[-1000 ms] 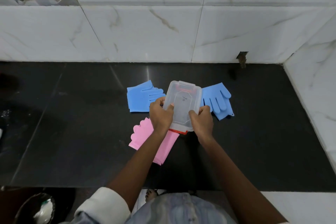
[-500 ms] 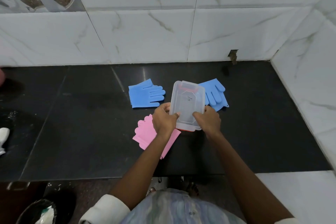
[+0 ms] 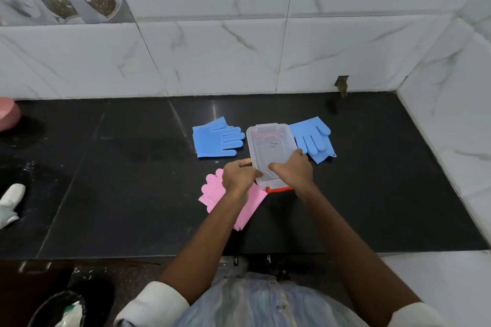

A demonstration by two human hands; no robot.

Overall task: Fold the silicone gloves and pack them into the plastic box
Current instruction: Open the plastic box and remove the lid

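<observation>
The pink glove (image 3: 212,194) lay nearest on the black counter (image 3: 106,194), under the left hand (image 3: 239,176); that hand gripped the plastic box (image 3: 269,148) at its near-left edge; the right hand (image 3: 292,170) clasped its lid; blue gloves (image 3: 216,138) flanked it, unfolded.

Black stone counter (image 3: 111,194) under white marble wall tiles (image 3: 212,61); pink object (image 3: 8,113) at far left edge
</observation>
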